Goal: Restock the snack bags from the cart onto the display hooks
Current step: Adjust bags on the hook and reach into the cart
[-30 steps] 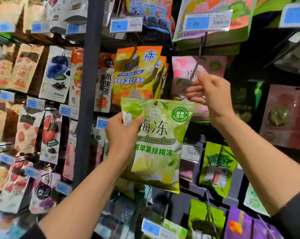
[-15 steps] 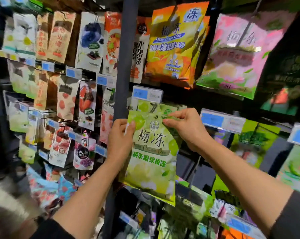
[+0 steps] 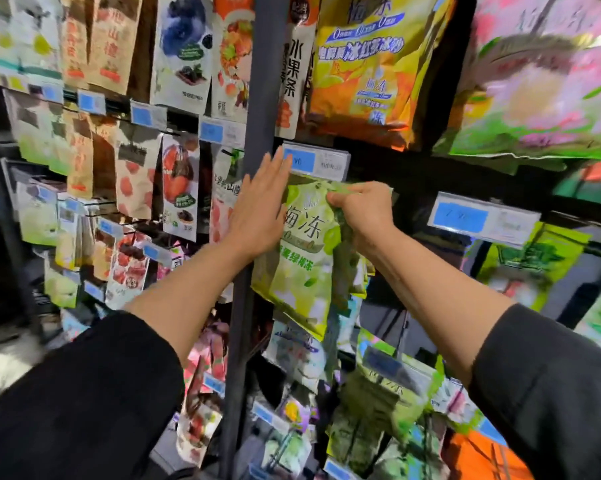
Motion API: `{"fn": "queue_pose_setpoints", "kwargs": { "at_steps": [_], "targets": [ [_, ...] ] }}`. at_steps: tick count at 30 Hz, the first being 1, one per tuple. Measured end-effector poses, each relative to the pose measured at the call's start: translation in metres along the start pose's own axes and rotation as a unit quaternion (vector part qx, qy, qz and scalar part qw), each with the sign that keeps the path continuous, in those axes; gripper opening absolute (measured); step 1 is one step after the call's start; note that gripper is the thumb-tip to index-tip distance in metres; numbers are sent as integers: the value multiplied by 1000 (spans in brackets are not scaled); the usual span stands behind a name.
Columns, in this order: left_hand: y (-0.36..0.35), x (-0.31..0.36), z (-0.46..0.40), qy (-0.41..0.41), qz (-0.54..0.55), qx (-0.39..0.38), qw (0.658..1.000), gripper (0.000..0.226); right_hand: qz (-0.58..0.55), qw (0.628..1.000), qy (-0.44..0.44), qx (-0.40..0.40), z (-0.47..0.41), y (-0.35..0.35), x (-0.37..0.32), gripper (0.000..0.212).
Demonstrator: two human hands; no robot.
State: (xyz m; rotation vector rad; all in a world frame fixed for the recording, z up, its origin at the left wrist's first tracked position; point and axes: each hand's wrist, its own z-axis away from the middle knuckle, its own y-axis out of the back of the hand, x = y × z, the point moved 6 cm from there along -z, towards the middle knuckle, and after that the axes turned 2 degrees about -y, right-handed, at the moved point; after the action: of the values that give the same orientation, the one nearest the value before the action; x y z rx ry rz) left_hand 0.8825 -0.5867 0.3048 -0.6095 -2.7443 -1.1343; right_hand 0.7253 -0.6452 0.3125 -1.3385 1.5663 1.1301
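Pinching the top edge of the green snack bag (image 3: pixel 302 258) with my right hand (image 3: pixel 359 211), I have my fingers (image 3: pixel 340 195) curled tight around its crumpled upper corner. It hangs just under a price tag (image 3: pixel 314 161) with a blue label, against the display rack, right beside the dark upright post (image 3: pixel 257 98). My left hand (image 3: pixel 259 211) lies flat against the bag's left side, fingers straight and together, their tips reaching up to the tag's lower left corner. More green bags sit directly behind the one I'm holding; whether its hole is on the hook I cannot tell, since my right hand covers that spot. An orange bag (image 3: pixel 368 64) hangs above, a pink and green bag (image 3: pixel 541 81) to its right. Both my black sleeves (image 3: pixel 84 403) show at the bottom.
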Motion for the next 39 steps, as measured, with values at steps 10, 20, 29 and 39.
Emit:
{"fn": "queue_pose_setpoints", "kwargs": {
  "at_steps": [10, 20, 29, 39],
  "targets": [
    [-24, -14, -9, -53, -96, -33, 993, 71, 21, 998, -11, 59, -19, 3, 4, 24],
    [-26, -18, -7, -61, -111, -17, 992, 74, 109, 987, 21, 114, -32, 0, 3, 7],
    [-26, -14, -6, -51, -160, -24, 986, 100, 205, 961, 60, 176, 7, 9, 23, 60],
    [-29, -17, -4, -60, -184, -20, 981, 103, 279, 952, -27, 126, -33, 15, 56, 58]
  ]
}}
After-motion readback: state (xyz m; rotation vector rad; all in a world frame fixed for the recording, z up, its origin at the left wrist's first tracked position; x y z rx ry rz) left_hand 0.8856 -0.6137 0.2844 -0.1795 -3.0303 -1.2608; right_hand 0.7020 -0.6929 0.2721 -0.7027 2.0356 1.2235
